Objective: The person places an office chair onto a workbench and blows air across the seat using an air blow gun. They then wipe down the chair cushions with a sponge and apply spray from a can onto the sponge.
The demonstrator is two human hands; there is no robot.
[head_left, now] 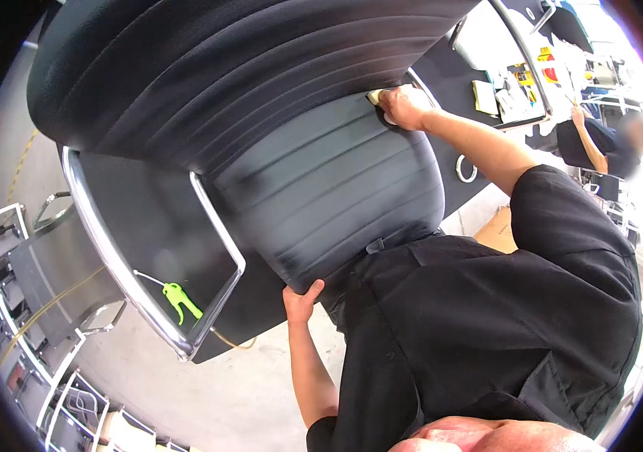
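A black office chair with a ribbed seat (329,173) and a ribbed backrest (261,60) fills the middle of the head view. Its chrome armrest frame (122,256) stands on the left. At the seat's far right corner, near the backrest, my right hand (406,107) is closed around a pale yellow pad (373,97); whether it is cloth or sponge is unclear. My left hand (303,301) grips the front left edge of the seat, thumb on top and fingers hidden underneath.
A green air blow gun (180,301) lies on the dark table (148,218) inside the armrest frame. On the right are a tape roll (466,169), yellow pads (485,98) and a cardboard box (496,230). Chair frames (58,361) stand left; another person (600,147) sits far right.
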